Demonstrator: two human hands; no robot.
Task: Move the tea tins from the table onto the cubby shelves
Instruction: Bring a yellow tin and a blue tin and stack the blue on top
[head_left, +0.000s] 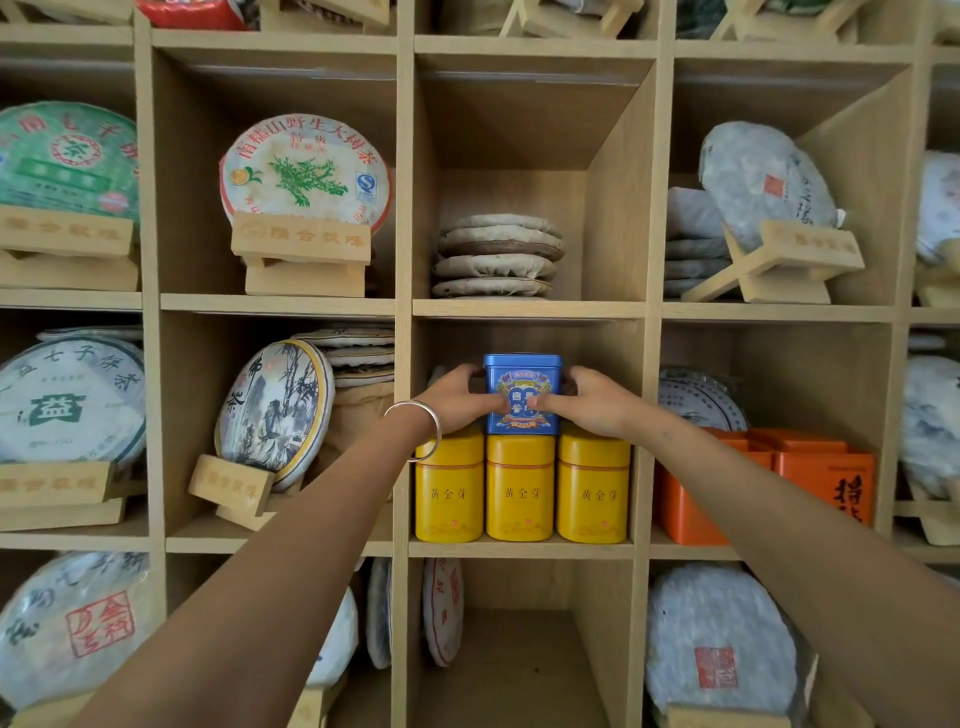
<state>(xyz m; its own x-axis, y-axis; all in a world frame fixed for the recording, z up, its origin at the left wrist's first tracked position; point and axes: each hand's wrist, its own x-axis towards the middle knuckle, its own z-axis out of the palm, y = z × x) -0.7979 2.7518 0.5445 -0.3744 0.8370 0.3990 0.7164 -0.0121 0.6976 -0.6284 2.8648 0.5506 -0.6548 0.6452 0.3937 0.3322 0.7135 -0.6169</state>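
Placing step: left hand (456, 397) and right hand (592, 400) both clamp the blue tin (522, 393), sitting on the middle yellow tin (520, 488) in the centre cubby; next, square it, then let go

Both arms outstretched — hands (524, 402) clasped inward, thumbs forward.
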